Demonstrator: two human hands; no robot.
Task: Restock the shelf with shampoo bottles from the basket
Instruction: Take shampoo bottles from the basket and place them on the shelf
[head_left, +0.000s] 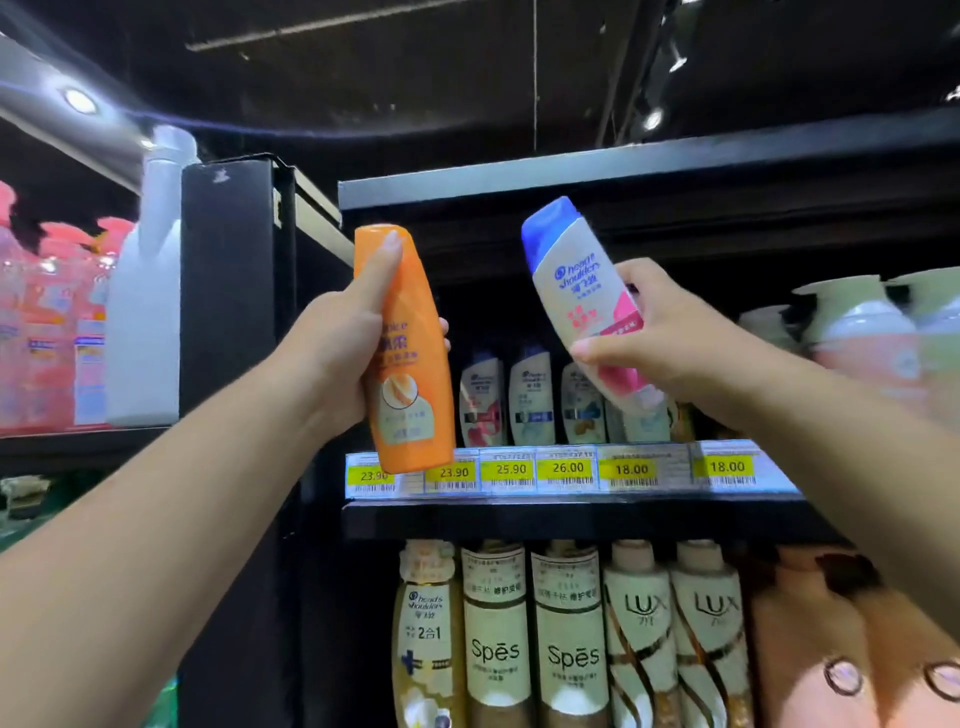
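1. Orange shampoo bottle (408, 353): centre-left of frame, cap up, leaning slightly. Its base overlaps the left end of the price tag strip (566, 470) in the picture.
2. Left hand (337, 348) grips it around the middle. The thumb runs up the front toward the cap, and fingertips show at the bottle's right edge.
3. White shampoo bottle with blue cap (582, 291) (Head & Shoulders label, pink lower band): centre-right, tilted with the cap toward upper left. It is held in the air in front of the upper shelf opening.
4. Right hand (670, 343) grasps its lower half, thumb on the front and fingers behind.
5. The two bottles are apart, not touching.
6. Shelf (571, 512): dark, with yellow tags on its front edge reading 23.90 to 18.00. A row of small bottles (530, 400) stands at the back of it, below and behind the white bottle.
7. Lower tier, bottom of frame: a gold Head & Shoulders bottle (426, 623), two Spes bottles (496, 639) and two LUX bottles (641, 623), all upright side by side.
8. Right edge: pale green-capped bottles (857, 332), blurred.
9. Left side: a tall white bottle (148, 322) stands beside pink packs (47, 322) on a neighbouring shelf.
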